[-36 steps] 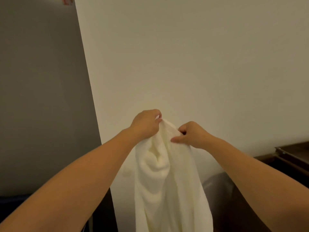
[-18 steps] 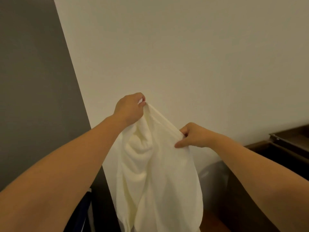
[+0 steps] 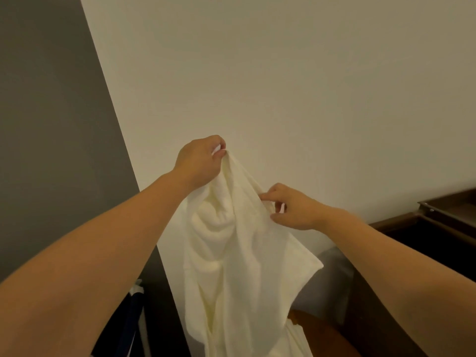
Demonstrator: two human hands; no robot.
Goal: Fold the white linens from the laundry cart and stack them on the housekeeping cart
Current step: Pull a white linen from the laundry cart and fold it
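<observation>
The pale wall (image 3: 296, 81) fills most of the view, with a dark cart (image 3: 443, 228) at 3 o'clock, low on the right. In front of the wall the white towel (image 3: 239, 258) hangs bunched, its long axis running from 12 down to 6 o'clock and out of the bottom of the frame; it lies below and between both hands.

The left hand (image 3: 199, 161) is the higher one, at about 11 o'clock of the towel, and pinches its topmost corner tight. The right hand (image 3: 292, 208) sits lower, at 2 o'clock, with thumb and curled fingers nipping the edge that slopes down from that corner. A loose corner (image 3: 318, 265) juts out at 4 o'clock, nearer the right hand. As I judge it, the right hand should run down that edge toward the loose corner and spread the towel wide.
</observation>
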